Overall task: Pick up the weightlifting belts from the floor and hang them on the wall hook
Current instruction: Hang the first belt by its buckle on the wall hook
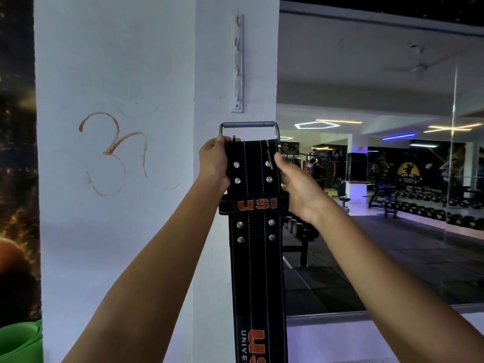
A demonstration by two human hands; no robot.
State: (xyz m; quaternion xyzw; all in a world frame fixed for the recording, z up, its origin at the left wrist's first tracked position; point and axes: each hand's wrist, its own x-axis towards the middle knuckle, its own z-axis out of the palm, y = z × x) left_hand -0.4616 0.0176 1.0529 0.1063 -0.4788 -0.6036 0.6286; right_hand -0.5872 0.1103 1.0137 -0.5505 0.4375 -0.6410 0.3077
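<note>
A black weightlifting belt [255, 258] with orange lettering and silver rivets hangs straight down in front of a white pillar. Its metal buckle [248, 125] points up, just below a white strip of wall hooks [238, 64] fixed vertically on the pillar. My left hand [213, 163] grips the belt's left edge near the buckle. My right hand [296, 187] grips the right edge at the same height. The buckle is a little below the lowest hook and does not touch it. The belt's lower end runs out of view.
The white pillar [117, 205] carries an orange painted symbol [115, 150]. A large mirror [392, 205] at right reflects dumbbell racks and benches. A green rolled mat [21, 341] sits at the lower left. A dark wall poster [15, 179] fills the left edge.
</note>
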